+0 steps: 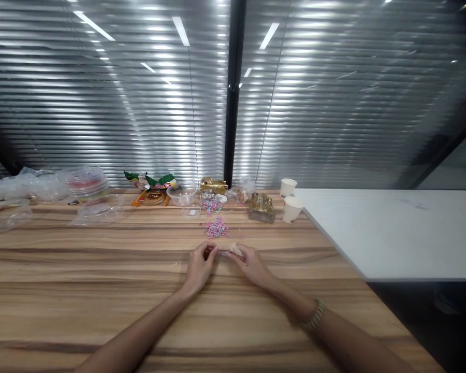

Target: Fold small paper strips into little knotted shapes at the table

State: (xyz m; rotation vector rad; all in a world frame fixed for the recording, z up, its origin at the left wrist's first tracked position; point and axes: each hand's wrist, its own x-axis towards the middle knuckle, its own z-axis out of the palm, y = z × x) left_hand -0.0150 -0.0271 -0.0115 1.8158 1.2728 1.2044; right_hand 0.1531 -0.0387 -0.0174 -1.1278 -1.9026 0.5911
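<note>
My left hand (200, 264) is closed in a pinch above the wooden table (81, 300). Facing it, my right hand (252, 265) is closed too, with a pale, crumpled-looking piece (236, 249) at its fingertips. A thin, pinkish, partly clear strip (224, 253) spans the gap between both hands; its exact kind is too small to tell. Just beyond my fingers lies a loose pile of small pink, white and bluish rings (216, 227), resembling little rubber bands. Behind it, more such rings (211, 205) spill by a clear bag.
Two paper cups (292, 209) and a gold-wrapped packet (261, 208) stand at the back right. A clear round tub (181, 196), its lid (191, 211) and green snack packets (151, 181) sit behind. Stacked plastic lids (87, 182) are at left. A white table (404, 233) adjoins the right edge.
</note>
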